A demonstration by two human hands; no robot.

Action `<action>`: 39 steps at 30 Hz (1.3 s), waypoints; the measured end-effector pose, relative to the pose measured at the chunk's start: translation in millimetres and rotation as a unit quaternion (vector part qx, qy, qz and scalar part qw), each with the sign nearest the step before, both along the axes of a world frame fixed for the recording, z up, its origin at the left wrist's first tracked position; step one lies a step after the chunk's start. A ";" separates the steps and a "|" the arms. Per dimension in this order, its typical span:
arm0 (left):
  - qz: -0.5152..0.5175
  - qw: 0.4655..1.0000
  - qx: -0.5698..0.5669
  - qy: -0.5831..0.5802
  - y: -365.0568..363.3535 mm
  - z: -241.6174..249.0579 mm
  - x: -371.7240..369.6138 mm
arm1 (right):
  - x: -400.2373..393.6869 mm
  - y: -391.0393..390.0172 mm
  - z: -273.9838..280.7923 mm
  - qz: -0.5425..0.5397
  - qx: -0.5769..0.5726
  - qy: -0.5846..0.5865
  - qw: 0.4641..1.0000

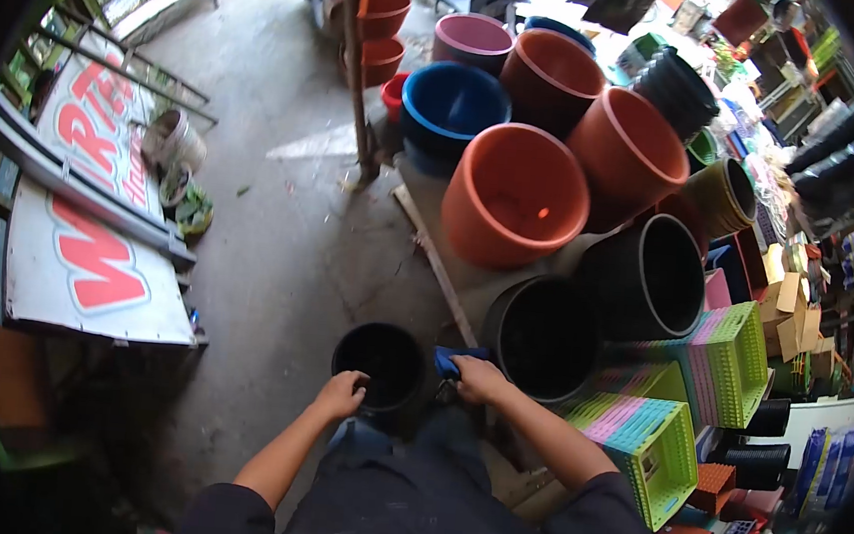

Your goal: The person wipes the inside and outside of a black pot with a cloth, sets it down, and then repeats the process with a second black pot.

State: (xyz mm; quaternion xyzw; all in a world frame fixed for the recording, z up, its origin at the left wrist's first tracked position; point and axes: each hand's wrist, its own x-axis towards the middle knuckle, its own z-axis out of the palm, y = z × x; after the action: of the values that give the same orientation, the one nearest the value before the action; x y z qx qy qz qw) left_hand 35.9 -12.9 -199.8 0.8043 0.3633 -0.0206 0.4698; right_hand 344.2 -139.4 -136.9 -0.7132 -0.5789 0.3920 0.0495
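Note:
A round black pot (380, 359) stands low in front of me, its mouth facing up. My left hand (343, 394) is at the near left rim of this pot, fingers curled over the edge. In my right hand (479, 380) is a blue cloth (458, 359), bunched and sticking out past the fingers on the left. Just right of that hand stands a larger black pot (545, 339), its inside dark.
Big orange pots (516, 196), a blue tub (455, 107) and a pink tub (473, 42) crowd ahead to the right. Stacked coloured baskets (645, 450) stand at my right. A wooden post (358, 71) rises ahead; a lettered sign (97, 256) leans at left.

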 end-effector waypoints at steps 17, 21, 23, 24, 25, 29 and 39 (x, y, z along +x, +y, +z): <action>0.348 0.906 -0.163 0.175 -17.5 -239.5 -93.0 | -100.1 -1.7 -307.9 -0.306 -0.134 0.113 0.936; 0.228 0.948 -0.045 0.218 -13.4 -248.8 -79.2 | -97.4 15.1 -336.7 -0.306 -0.162 0.008 0.938; 0.270 0.936 -0.074 0.213 -10.5 -264.6 -78.9 | -90.0 17.5 -354.8 -0.294 -0.121 -0.030 0.948; 0.311 0.924 -0.093 0.205 -9.5 -268.9 -80.3 | -85.9 22.5 -357.4 -0.291 -0.125 -0.028 0.948; 0.337 0.913 -0.114 0.200 -7.8 -267.8 -78.1 | -80.6 30.2 -356.5 -0.320 -0.154 -0.009 0.935; 0.351 0.898 -0.140 0.225 -3.2 -268.6 -75.7 | -74.3 29.6 -366.0 -0.368 -0.179 0.012 0.913; 0.308 0.919 -0.116 0.216 -2.3 -262.6 -75.5 | -74.6 33.8 -343.2 -0.476 -0.228 0.121 0.841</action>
State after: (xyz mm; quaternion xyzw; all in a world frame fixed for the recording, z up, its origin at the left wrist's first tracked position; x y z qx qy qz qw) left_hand -39.6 -15.2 -462.4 0.5686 0.6809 -0.0902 0.4527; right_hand 269.6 -105.6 -480.1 -0.8391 -0.0520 0.5241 0.1359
